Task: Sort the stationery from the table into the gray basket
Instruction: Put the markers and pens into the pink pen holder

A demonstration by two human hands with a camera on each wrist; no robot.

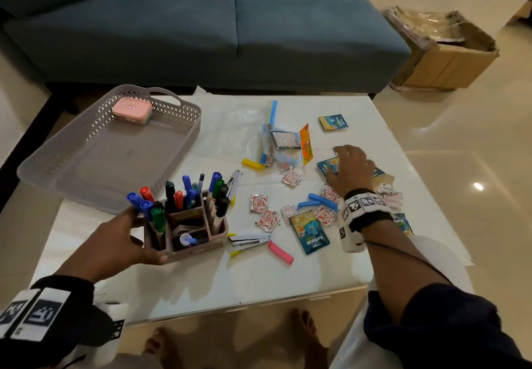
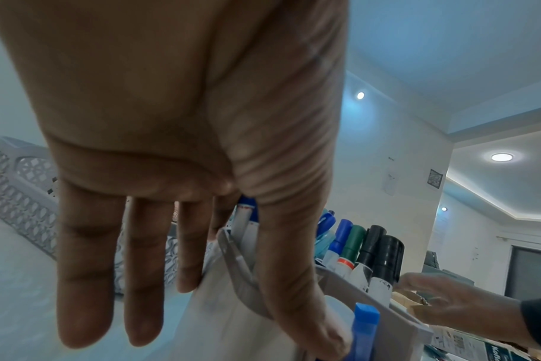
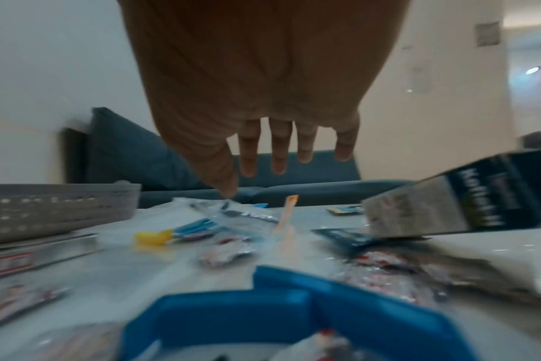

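The gray basket (image 1: 184, 135) stands at the table's back left and holds a pink box (image 1: 131, 108). My left hand (image 1: 121, 236) grips a pink pen organizer (image 1: 198, 242) full of markers, near the front left; its thumb (image 2: 294, 293) lies over the near wall and its fingers (image 2: 87, 281) reach along the outer side. My right hand (image 1: 349, 167) is spread with straight fingers (image 3: 278, 156) low over a blue sachet (image 1: 326, 165) at the right. A stapler (image 1: 249, 240) and a pink clip (image 1: 280, 252) lie just right of the organizer.
Red-and-white sachets (image 1: 267, 219), blue clips (image 1: 321, 201), teal packets (image 1: 309, 234) and a plastic bag (image 1: 276, 141) are scattered over the table's middle and right. A second stapler (image 1: 234, 183) lies behind the organizer. A blue sofa (image 1: 201, 31) stands beyond the table, a cardboard box (image 1: 443, 57) on the floor.
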